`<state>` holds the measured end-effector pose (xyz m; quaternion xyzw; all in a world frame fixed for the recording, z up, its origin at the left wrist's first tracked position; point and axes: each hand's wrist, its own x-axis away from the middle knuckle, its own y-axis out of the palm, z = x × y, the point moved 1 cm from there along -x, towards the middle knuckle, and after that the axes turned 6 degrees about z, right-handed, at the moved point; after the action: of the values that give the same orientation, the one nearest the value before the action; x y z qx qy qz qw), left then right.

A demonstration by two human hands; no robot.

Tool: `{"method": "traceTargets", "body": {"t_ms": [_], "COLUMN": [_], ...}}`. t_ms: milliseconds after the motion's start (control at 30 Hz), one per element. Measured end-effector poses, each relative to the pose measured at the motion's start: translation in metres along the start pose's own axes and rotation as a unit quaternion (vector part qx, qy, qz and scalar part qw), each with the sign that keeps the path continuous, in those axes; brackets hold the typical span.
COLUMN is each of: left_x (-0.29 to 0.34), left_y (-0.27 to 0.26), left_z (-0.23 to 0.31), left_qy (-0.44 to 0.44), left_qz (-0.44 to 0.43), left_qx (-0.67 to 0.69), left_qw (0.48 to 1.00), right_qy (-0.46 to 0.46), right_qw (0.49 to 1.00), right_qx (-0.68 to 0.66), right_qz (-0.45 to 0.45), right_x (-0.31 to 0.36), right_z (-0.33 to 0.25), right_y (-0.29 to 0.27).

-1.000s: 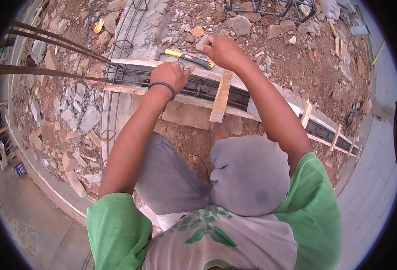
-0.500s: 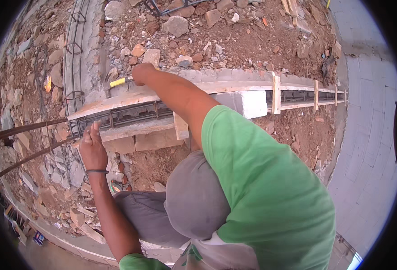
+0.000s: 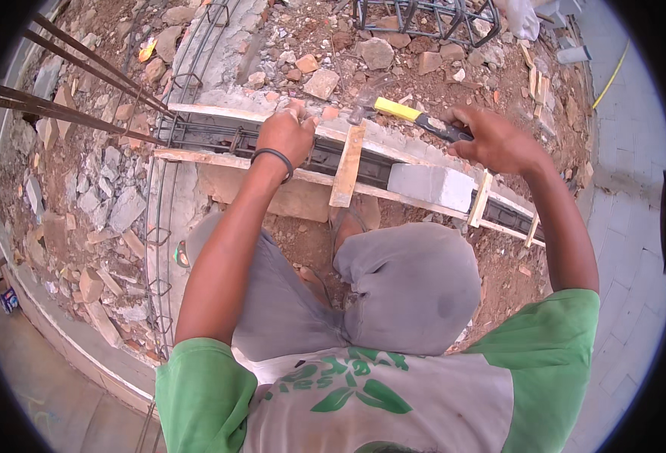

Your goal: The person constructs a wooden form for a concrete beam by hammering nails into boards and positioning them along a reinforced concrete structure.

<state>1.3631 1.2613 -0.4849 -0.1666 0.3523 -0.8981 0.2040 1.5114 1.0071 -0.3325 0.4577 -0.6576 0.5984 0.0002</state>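
Note:
My right hand (image 3: 497,140) is closed around a hammer (image 3: 398,110) with a yellow-and-black handle. Its somewhat blurred head is just above the far end of a short wooden crosspiece (image 3: 346,170); whether they touch I cannot tell. That crosspiece spans two long boards of a narrow form. On the far board (image 3: 219,113), my left hand (image 3: 287,136) lies with its fingers curled over the edge, left of the crosspiece. Steel reinforcing bars (image 3: 231,141) run between the boards. A white block (image 3: 429,186) sits across the form, right of the crosspiece.
Long rusty bars (image 3: 95,64) stick out at the form's left end. Rubble and loose stones (image 3: 125,208) cover the ground there. A steel cage (image 3: 427,23) lies at the far side. Grey paving (image 3: 631,189) runs along the right. My knees are close to the near board.
My right hand has swung the hammer rightward, to the crosspiece. My left hand has moved from the form's left end onto the far board. The view has shifted and my body leans less across.

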Motion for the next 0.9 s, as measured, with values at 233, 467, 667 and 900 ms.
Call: {"method": "traceTargets", "body": {"t_ms": [233, 467, 667, 900], "left_x": [0.014, 0.007, 0.018, 0.042], "left_y": [0.053, 0.034, 0.031, 0.055], "left_z": [0.013, 0.012, -0.001, 0.020], "left_qy": [-0.089, -0.179, -0.064, -0.092], "left_qz": [-0.182, -0.072, -0.175, -0.262], "left_qx": [0.052, 0.312, 0.108, -0.103], "left_qw": [0.978, 0.930, 0.976, 0.955], "right_qy": [0.173, 0.117, 0.150, 0.199], "right_qw": [0.887, 0.734, 0.682, 0.614], "right_qx": [-0.387, -0.661, -0.712, -0.752], "right_qz": [-0.184, -0.100, -0.067, -0.135], "right_x": [0.030, 0.033, 0.023, 0.037], "right_z": [0.005, -0.021, -0.026, -0.026], "right_y": [0.039, 0.105, 0.138, 0.125]}}
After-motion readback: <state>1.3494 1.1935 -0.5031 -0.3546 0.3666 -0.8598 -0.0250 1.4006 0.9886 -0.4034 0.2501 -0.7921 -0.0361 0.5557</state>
